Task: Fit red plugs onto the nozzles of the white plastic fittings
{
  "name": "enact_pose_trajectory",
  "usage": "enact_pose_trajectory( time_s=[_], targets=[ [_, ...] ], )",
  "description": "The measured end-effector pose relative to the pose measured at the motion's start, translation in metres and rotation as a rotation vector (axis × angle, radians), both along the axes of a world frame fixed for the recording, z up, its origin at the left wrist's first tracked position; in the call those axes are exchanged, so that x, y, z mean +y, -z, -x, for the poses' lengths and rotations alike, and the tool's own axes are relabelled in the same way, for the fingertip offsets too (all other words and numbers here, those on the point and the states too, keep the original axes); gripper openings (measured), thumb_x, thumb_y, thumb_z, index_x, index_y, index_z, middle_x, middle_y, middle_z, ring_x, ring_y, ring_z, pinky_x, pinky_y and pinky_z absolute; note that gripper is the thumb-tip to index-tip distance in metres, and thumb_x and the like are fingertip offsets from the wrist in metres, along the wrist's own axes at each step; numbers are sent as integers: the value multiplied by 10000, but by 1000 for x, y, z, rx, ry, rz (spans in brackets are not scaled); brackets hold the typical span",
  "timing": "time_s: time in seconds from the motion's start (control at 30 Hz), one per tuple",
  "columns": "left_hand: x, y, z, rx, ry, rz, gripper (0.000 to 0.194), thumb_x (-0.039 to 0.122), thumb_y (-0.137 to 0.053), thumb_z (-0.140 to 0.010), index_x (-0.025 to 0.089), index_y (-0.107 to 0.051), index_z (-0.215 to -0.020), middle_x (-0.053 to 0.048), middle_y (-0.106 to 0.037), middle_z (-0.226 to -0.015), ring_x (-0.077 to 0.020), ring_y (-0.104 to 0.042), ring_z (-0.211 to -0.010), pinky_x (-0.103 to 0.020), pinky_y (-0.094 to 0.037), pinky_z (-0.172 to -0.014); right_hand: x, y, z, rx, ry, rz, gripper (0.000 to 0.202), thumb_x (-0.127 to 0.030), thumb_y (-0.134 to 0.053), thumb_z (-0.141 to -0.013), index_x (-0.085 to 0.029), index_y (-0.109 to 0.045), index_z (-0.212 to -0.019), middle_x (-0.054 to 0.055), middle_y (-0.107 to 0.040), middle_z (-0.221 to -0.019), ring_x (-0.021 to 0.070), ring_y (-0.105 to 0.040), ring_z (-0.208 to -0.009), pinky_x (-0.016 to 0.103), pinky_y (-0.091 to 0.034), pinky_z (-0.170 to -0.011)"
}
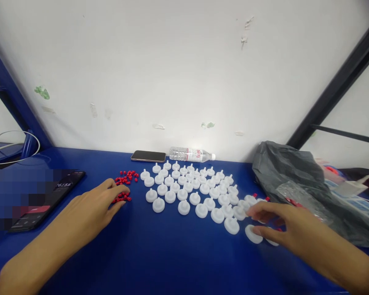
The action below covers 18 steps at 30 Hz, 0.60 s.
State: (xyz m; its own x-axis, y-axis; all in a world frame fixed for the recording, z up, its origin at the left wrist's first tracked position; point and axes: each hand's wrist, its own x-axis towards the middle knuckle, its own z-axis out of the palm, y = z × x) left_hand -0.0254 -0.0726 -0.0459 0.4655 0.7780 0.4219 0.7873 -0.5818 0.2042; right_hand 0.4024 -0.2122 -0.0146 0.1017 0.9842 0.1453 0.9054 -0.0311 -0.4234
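My left hand reaches over a pile of small red caps. Thumb and forefinger are apart, with some red caps lying between and under them. On the right, my right hand is above white round plastic pieces, its thumb and forefinger spread. Close to the thumb tip lies one white disc; I cannot tell whether they touch. Many white discs with upright stems stand in a broad group between the hands. Beside the right hand, a few pieces carry red caps; my fingers partly hide others.
A dark phone and a clear bottle lying on its side are along the white wall. Another phone lies at left on the blue table. A grey plastic bag takes up the right side.
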Motion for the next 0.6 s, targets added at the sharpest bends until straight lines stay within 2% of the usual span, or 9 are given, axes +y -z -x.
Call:
enact_pose_trajectory(
  time_s=[0.07, 0.23, 0.4, 0.5, 0.6],
  targets=[
    [2, 3, 0, 150, -94, 88, 350, 360, -465, -982, 281, -767, -1140, -62, -696, -1019, -224, -716, -755, -320, -495, -668, 2, -4, 7, -9, -3, -16, 164, -352, -768, -775, -300, -827, -920, 38, -834, -910, 260, -793, -821, 321, -612, -720],
    [5, 4, -7, 328, -139, 279, 427, 351, -363, -979, 287, -739, -1171, -104, -689, -1192, -313, -739, -921, -396, -521, -712, 12, -10, 30, 2, -40, 123, 183, -246, -734, -794, -298, -836, -937, 15, -835, -920, 238, -786, -849, 294, -588, -753],
    [5, 4, -9, 306, -114, 272, 379, 320, -354, -984, 265, -728, -1010, -86, -729, -1141, -312, -732, -991, -383, -497, -728, 22, -11, 43, 30, -58, 251, 155, -178, -692, -833, -279, -809, -817, -8, -817, -822, 205, -762, -794, 267, -530, -709],
    [4, 6, -7, 267, -94, 252, 339, 318, -379, -991, 262, -713, -1003, -78, -748, -1133, -311, -728, -1013, -383, -477, -737, 24, -10, 45, 11, -47, 306, 167, -133, -696, -819, -264, -798, -804, -4, -811, -809, 205, -759, -789, 268, -512, -710],
    [5, 10, -3, 256, -102, 248, 327, 318, -384, -1000, 264, -706, -1017, -74, -753, -1133, -318, -730, -1007, -385, -457, -727, 19, -11, 46, 5, -71, 294, 145, -159, -699, -846, -265, -779, -789, -8, -803, -810, 200, -747, -776, 270, -497, -697]
  ],
)
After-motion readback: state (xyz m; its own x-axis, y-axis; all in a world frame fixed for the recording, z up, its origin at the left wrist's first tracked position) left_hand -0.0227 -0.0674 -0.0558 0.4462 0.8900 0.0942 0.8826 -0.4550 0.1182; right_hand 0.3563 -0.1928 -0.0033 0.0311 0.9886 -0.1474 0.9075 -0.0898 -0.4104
